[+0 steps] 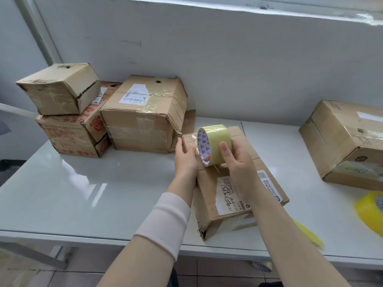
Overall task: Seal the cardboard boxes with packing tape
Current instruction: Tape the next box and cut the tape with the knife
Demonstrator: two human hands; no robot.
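A flat cardboard box point(209, 183) with a torn shipping label lies in the middle of the white table point(83, 183). My right hand point(238, 162) grips a roll of clear yellowish packing tape point(217, 141) just above the box's far end. My left hand point(185, 156) rests on the box's far left corner, its fingers by the roll's open side. A thin stretch of tape seems to run between roll and left hand, though it is hard to make out.
Three worn boxes are stacked at the back left: a small one point(60, 90) on a red-printed one point(72, 135), and a larger taped one point(143, 114). Another box point(342, 141) sits at the right. A second yellow tape roll point(371, 210) lies at the right edge.
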